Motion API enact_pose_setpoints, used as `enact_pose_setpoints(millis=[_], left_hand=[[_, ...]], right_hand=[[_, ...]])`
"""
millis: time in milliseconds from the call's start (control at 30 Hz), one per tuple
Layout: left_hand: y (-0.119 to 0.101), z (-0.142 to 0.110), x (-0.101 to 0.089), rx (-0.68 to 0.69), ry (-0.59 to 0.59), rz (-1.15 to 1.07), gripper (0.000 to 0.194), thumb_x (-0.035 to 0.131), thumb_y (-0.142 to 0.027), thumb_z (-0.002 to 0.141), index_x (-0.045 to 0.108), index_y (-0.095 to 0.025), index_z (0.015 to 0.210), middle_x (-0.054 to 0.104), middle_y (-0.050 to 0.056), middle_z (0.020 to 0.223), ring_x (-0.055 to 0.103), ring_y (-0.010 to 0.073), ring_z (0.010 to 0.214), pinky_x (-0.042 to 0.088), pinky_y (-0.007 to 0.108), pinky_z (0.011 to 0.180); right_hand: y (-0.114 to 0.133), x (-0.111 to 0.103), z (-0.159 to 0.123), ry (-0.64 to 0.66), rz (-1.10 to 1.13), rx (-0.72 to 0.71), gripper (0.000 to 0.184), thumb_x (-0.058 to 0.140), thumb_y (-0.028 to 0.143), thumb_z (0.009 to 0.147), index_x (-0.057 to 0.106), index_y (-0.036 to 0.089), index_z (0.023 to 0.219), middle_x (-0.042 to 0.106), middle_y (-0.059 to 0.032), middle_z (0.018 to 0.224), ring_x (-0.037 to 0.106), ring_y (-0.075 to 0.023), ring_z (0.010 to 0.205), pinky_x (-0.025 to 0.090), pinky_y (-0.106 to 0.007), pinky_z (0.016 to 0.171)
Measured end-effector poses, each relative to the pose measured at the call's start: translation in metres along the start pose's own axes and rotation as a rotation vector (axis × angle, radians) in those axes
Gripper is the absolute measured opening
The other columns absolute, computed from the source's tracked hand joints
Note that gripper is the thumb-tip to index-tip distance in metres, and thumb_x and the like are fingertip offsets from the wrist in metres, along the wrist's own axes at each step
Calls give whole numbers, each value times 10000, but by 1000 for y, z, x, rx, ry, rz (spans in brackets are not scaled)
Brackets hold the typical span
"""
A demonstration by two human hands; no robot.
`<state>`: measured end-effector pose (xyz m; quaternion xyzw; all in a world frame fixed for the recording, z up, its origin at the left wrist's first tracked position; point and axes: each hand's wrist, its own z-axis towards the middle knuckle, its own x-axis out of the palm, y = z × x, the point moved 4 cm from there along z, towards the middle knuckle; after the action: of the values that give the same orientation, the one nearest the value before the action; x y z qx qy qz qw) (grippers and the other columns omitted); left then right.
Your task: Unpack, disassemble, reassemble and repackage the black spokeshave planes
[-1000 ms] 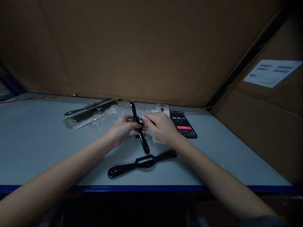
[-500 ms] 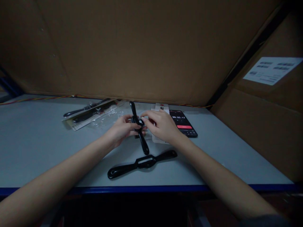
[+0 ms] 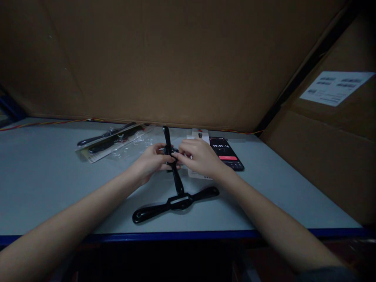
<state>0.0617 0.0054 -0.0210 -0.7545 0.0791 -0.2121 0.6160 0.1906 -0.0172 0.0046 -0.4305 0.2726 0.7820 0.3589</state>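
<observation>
A black spokeshave [image 3: 178, 182] stands nearly upright in my left hand [image 3: 152, 161], whose thumb and fingers are closed around its middle. My right hand [image 3: 199, 156] is pinched against the same middle part from the right. Its fingertips cover the fittings there, so the exact part between them is hidden. Closer to the table's front lies a second black spokeshave body [image 3: 179, 202], with an open slot in its centre. The lower handle of the held spokeshave comes down just behind that slot.
Packaged spokeshaves [image 3: 110, 143] in clear plastic lie at the back left. Behind my right hand is a white card package [image 3: 202, 134], beside a phone [image 3: 227, 154] showing a running timer. Cardboard walls [image 3: 188, 62] enclose the table [image 3: 58, 176], and a thin twisted cable [image 3: 58, 122] runs along its back.
My right fingers have closed in on the spokeshave's middle, covering the round light fitting seen before. The spokeshave has become slightly more upright, and its lower end has dropped a little.
</observation>
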Motion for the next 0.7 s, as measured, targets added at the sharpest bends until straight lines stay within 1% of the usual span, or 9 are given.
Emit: enact_pose_setpoints(millis=[67,133,267,333,367,433,533,633,700], left_hand=[[0,1,-3,15,-31,6,336,620,78,634,552,-92,915,660,68,822,664,148,621,577,360,697],[0,3,-5,28,-47,17,347,617,77,630,548,-93,923,654,60,808,663,152,622,578,359,686],[2,4,-7,18,-41,34,353,601,76,644,532,-84,952,654,67,776,675,174,638,576,381,702],[1,4,-5,4,-26,19,338,599,74,649,529,-77,943,658,76,765,680,183,651,577,380,708],[1,3,-4,-1,-20,7,335,601,76,646,528,-77,935,658,78,763,682,187,658,577,384,712],[0,1,-2,-9,-19,-12,337,605,82,634,525,-79,919,658,78,767,685,196,666,578,401,721],[-2,-1,-1,-7,-34,-19,343,612,86,623,520,-84,905,659,76,769,684,199,653,580,408,714],[-3,0,-2,3,-50,-7,340,610,86,622,518,-85,901,662,75,766,679,187,620,582,388,695],[-2,2,-3,12,-51,1,347,611,87,617,520,-86,904,662,69,761,675,175,599,581,375,692]], right_hand=[[4,3,0,10,100,0,254,473,262,890,543,170,663,533,6,663,460,-121,626,274,-274,631],[6,4,0,3,208,4,245,443,229,899,558,168,691,553,1,690,488,-120,649,304,-263,637],[4,0,0,-40,337,11,203,404,175,902,602,171,857,630,-33,862,558,-142,816,360,-263,713],[2,-2,0,-42,306,-3,202,419,163,889,608,184,956,642,-40,948,562,-155,888,362,-274,746],[1,-3,0,-37,258,-7,209,433,162,879,611,193,986,642,-39,955,561,-161,889,356,-281,747],[-2,-5,0,-24,135,-4,203,461,182,865,623,202,985,636,-32,896,555,-166,823,335,-292,723],[-4,-9,-2,-38,18,8,162,482,234,862,633,188,900,598,-16,771,525,-155,722,300,-298,692],[-1,-9,-2,-38,37,-11,154,485,231,857,625,177,820,565,-3,712,508,-142,686,285,-290,667],[1,-6,-2,-22,92,-34,158,479,213,855,630,176,827,570,-2,717,515,-138,690,287,-282,659]])
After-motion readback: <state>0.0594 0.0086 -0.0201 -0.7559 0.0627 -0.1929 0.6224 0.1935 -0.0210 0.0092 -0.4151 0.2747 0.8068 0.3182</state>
